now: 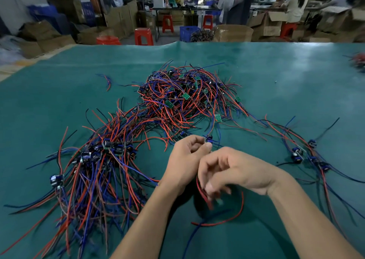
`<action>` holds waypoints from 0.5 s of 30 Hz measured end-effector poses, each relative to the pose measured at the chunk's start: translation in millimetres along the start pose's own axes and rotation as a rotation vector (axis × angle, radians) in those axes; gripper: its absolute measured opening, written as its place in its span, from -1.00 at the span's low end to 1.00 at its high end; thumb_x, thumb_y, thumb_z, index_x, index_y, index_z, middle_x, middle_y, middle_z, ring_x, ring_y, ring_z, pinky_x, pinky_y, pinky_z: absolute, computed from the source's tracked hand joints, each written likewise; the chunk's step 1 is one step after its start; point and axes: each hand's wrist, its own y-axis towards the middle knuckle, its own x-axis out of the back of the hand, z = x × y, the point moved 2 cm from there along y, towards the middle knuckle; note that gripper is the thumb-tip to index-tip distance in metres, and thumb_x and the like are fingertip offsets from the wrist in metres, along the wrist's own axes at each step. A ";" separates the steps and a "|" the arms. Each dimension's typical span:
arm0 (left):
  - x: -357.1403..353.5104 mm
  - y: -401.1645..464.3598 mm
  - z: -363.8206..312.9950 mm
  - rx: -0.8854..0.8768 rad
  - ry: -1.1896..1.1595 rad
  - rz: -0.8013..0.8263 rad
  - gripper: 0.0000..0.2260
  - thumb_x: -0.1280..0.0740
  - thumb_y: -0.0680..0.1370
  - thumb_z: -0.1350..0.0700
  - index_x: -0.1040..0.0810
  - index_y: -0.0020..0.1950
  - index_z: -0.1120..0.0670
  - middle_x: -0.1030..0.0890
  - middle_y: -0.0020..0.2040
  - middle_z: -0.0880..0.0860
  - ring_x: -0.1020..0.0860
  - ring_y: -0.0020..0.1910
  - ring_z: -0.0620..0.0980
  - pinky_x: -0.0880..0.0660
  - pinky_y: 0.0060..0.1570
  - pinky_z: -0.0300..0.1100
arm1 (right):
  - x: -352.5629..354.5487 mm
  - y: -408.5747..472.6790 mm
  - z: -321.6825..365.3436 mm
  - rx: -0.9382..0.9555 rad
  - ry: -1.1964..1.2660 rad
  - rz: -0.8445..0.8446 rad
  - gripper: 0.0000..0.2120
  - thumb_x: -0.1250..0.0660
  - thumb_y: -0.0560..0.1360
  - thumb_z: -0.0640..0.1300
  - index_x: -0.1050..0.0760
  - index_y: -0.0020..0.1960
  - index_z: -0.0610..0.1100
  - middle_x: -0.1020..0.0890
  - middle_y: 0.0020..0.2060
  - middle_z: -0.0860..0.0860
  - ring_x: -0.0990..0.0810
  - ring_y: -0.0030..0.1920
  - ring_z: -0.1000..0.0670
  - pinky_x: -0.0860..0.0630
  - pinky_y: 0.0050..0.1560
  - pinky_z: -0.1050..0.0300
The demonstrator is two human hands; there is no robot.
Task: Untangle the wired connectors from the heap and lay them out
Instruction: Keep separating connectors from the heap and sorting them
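Lower centre of frame | one connector (208, 138) is pinched by left hand (184, 160) | red wire (201, 192) is pinched by right hand (227, 172) fingers (212, 188) | leads should be drawn gently from heap (185, 93).

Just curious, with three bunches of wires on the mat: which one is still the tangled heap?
The far middle bunch: its wires cross every way. The left bunch and the small right bunch lie combed toward the person.
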 end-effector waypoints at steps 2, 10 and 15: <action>-1.1 -0.5 0.1 -0.012 -0.035 -0.003 -0.92 -0.33 0.62 0.20 -0.56 -0.07 0.15 -0.62 -0.34 0.00 -0.45 -0.41 -0.03 -0.40 -0.40 -0.20 | 15.4 0.4 -6.5 -0.046 0.010 -0.265 -0.91 -0.46 0.47 -0.17 -0.61 -0.20 -0.09 -0.69 -0.33 -0.18 -0.57 -0.43 0.01 -0.34 -0.50 0.22; -2.9 -1.5 0.4 -0.032 -0.091 0.074 -0.89 -0.31 0.63 0.21 -0.58 -0.01 0.23 -0.67 -0.29 0.04 -0.46 -0.47 -0.14 -0.36 -0.53 -0.33 | 34.2 5.1 -19.3 -0.070 0.239 -0.782 -0.76 -0.40 0.58 0.02 -0.67 -0.16 -0.10 -0.63 -0.33 -0.07 -0.51 -0.42 0.02 -0.30 -0.53 0.19; -5.7 -2.8 0.6 -0.041 -0.080 0.104 -0.88 -0.27 0.65 0.23 -0.60 0.06 0.19 -0.68 -0.27 0.03 -0.48 -0.45 -0.15 -0.36 -0.51 -0.34 | 33.6 7.3 -17.3 0.035 0.547 -0.894 -0.95 -0.46 0.50 -0.27 -0.68 -0.07 -0.15 -0.70 -0.20 -0.04 -0.59 -0.34 0.06 -0.43 -0.40 0.25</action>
